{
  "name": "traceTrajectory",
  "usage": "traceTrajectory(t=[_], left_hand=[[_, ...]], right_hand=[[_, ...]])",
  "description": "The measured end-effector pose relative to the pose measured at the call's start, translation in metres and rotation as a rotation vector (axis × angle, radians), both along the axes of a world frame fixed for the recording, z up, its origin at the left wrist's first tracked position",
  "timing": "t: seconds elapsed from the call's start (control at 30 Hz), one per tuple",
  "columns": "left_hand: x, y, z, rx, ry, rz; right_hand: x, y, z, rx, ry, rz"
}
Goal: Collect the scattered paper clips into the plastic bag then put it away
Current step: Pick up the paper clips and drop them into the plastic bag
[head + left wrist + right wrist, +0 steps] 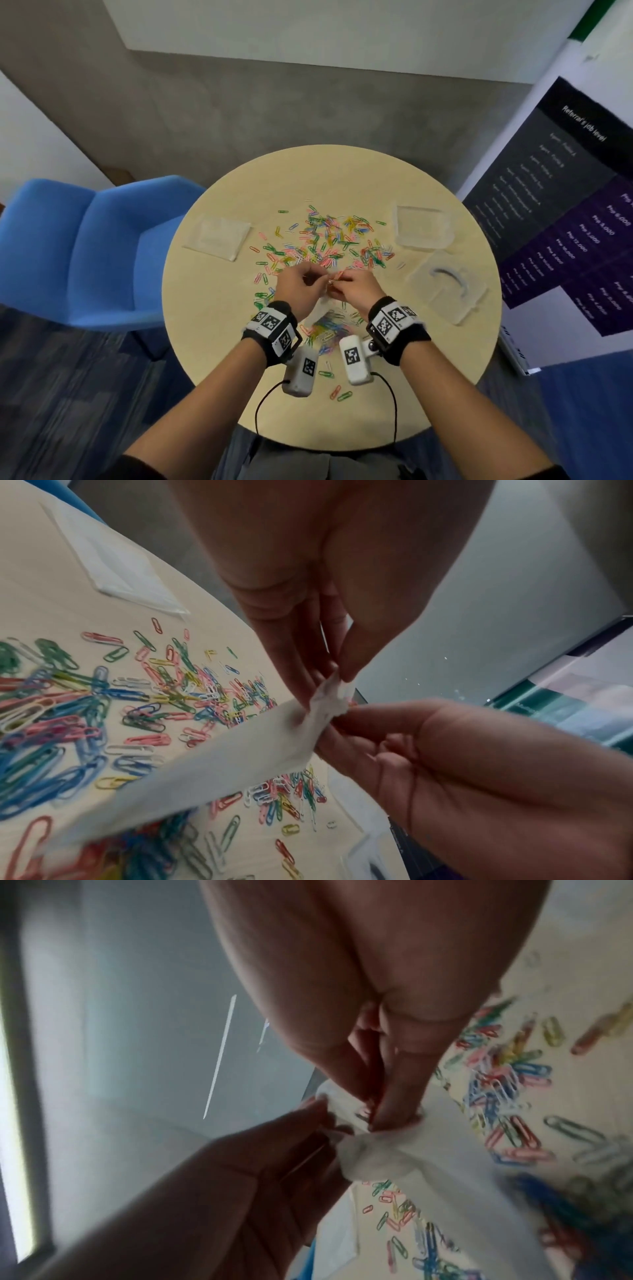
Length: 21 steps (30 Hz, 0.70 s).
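Many coloured paper clips (325, 240) lie scattered over the middle of the round beige table (342, 171). A clear plastic bag (322, 318) hangs between my hands just above the table, with a bunch of clips showing in its lower part. My left hand (317, 277) pinches the bag's top edge (332, 693) between thumb and fingers. My right hand (339, 282) meets it at the bag's mouth (373, 1148), and its fingertips pinch a few reddish clips (375, 1106) there. More clips (339, 392) lie near my wrists.
A flat empty plastic bag (219, 238) lies at the table's left. A clear plastic box (423, 226) and its lid (448, 287) sit at the right. A blue chair (85, 246) stands left of the table, and a poster board (565, 205) stands to the right.
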<state>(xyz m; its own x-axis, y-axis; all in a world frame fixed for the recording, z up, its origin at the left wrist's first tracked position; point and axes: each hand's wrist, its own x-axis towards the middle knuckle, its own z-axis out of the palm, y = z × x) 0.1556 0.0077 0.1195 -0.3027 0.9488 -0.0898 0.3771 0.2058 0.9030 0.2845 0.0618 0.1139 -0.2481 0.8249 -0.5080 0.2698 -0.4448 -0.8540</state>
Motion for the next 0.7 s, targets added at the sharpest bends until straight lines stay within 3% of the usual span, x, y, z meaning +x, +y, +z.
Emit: traceTrajectory(t=[0.1, 0.17, 0.37, 0.47, 0.53, 0.6, 0.63, 0.7], left_hand=[[-0.001, -0.003, -0.003, 0.009, 0.026, -0.025], [-0.005, -0.005, -0.006, 0.005, 0.010, 0.000], [-0.033, -0.009, -0.009, 0.000, -0.127, 0.061], [-0.046, -0.012, -0.004, 0.008, -0.221, 0.100], [-0.056, -0.015, -0.001, 0.023, -0.241, 0.132], [-0.068, -0.019, 0.003, 0.039, -0.250, 0.162], [-0.074, -0.021, 0.004, 0.045, -0.258, 0.177], [-0.086, -0.024, 0.005, 0.063, -0.272, 0.205]], right_hand=[[-0.008, 0.004, 0.009, 0.157, -0.385, 0.300], [-0.016, 0.002, 0.017, 0.247, -0.482, 0.377], [-0.033, -0.003, 0.028, 0.507, -0.452, 0.331], [-0.035, -0.003, 0.035, 0.557, -0.280, 0.303], [-0.028, -0.001, 0.033, 0.555, -0.146, 0.153], [-0.011, 0.002, 0.018, 0.472, -0.167, 0.069], [-0.001, 0.002, 0.006, 0.376, -0.268, 0.108], [0.016, -0.009, -0.024, 0.141, -0.661, 0.355]])
